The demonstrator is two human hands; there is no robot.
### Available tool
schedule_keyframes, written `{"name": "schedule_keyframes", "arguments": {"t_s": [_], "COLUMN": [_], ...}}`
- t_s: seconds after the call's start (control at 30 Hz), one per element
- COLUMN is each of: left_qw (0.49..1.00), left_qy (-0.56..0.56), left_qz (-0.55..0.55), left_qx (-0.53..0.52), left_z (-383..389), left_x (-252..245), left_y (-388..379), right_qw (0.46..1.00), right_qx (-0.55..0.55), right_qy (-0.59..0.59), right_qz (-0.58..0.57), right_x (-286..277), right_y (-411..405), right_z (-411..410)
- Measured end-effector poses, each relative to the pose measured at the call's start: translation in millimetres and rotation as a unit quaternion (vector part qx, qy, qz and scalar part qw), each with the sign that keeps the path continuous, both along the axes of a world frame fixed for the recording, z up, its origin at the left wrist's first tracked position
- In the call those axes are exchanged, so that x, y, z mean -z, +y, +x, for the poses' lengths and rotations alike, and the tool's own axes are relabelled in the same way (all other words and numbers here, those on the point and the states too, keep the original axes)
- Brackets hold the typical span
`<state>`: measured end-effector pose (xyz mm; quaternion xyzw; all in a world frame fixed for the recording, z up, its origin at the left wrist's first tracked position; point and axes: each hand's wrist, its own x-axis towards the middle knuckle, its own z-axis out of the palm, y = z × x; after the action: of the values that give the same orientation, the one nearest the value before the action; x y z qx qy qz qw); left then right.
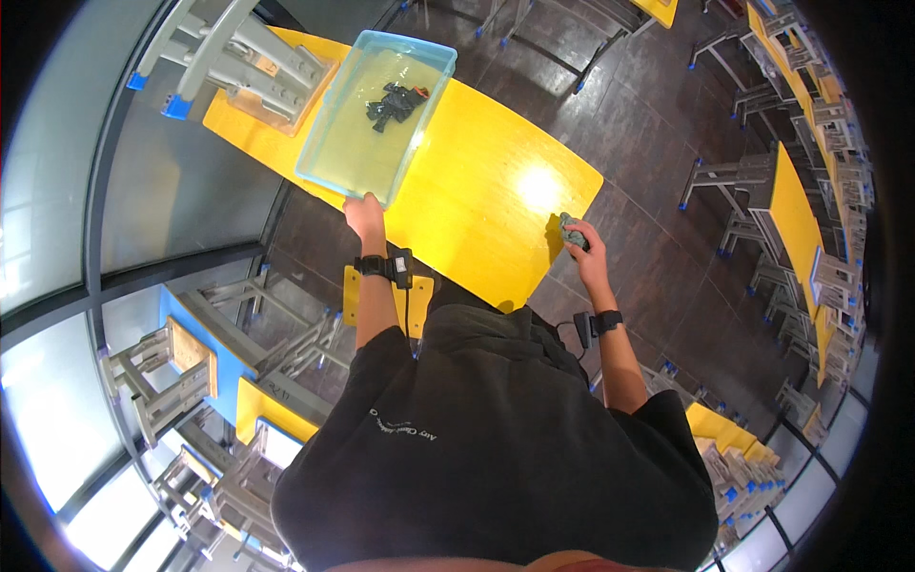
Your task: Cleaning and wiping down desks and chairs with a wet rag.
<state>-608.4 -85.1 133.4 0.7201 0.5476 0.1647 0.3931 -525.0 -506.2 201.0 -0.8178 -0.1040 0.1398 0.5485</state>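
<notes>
A light-blue translucent plastic tub (309, 146) stands on the yellow desk (493, 157) and holds shallow water. Inside it, toward the far end, lies a crumpled dark cloth (395, 106) with an orange-red edge. My left hand (366, 216) is closed at the tub's near end, gripping its rim; the fingertips are partly hidden. Bunched in my right hand (589, 250) is a grey-green cloth (570, 227), held just past the desk's right edge. A dark shadow falls on the desktop beside that cloth.
An upturned stool (268, 79) rests on the desk left of the tub. A yellow stool seat (350, 297) is below my left forearm. Dark-framed glass panels (186, 171) line the left side. Rows of yellow desks (793, 214) with grey legs stand to the right.
</notes>
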Motion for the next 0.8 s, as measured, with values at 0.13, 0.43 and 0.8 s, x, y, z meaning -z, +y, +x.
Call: {"name": "schedule_keyframes", "arguments": {"t_s": [0.13,0.43,0.8], "left_qw": [1.000,0.995,0.950], "left_qy": [0.005,0.011,0.077], "left_qz": [-0.013,-0.093,0.156], "left_qx": [-0.007,0.034,0.260], "left_z": [4.9,-14.7,43.3], "left_x": [-4.9,0.8,-73.0], "left_y": [-5.9,3.1,143.2], "right_qw": [0.976,0.961,0.943], "right_qx": [0.036,-0.176,-0.186], "right_qy": [0.184,0.212,0.264], "right_qz": [0.112,-0.020,-0.085], "right_x": [14.9,-17.9,32.2], "right_y": [9.9,181.8,305.9], "right_z": [29.3,107.2,145.3]}}
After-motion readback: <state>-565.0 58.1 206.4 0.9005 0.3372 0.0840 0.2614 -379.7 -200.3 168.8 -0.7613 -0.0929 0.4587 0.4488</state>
